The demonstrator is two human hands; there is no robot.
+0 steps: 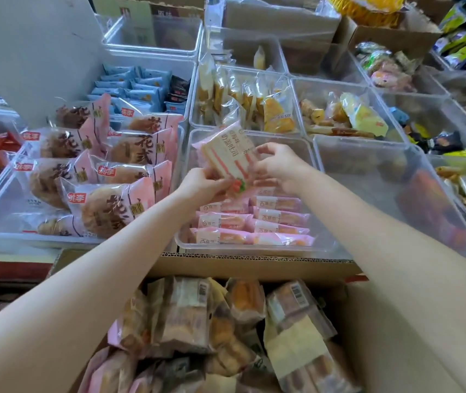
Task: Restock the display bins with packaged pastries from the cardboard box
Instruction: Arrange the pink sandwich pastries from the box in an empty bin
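Observation:
A pink-wrapped strawberry sandwich pastry (227, 153) is held up over a clear display bin (322, 239). My left hand (202, 185) pinches its lower left corner and my right hand (278, 165) grips its right edge. Rows of the same pink packs (254, 222) lie flat in the bin's near half; its far half is bare. Below, the open cardboard box (254, 265) holds several mixed packaged pastries (226, 330). Both forearms reach over the box.
A bin of large round pink-labelled breads (93, 171) stands to the left. Behind are bins with yellow cake slices (257, 103) and blue packets (132, 83). To the right sits a tilted clear bin (390, 194), with further snack bins beyond it.

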